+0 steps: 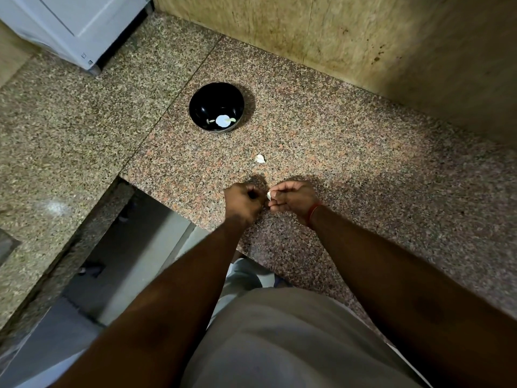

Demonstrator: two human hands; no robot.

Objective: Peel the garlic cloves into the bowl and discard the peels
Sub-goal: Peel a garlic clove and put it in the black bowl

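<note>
Granite counter (363,163), black bowl (201,102) with pale garlic pieces (223,120) inside.

A speckled granite countertop (349,141) is filling most of the view, pinkish-brown on the right and turning greyer on the left, with a thin seam running diagonally across it. A beige, stained stone wall (321,32) is rising behind it, while a white appliance (81,26) is sitting in the upper left corner. Dim light is falling from above, and a grey floor (117,275) is showing below the counter's edge.
</note>
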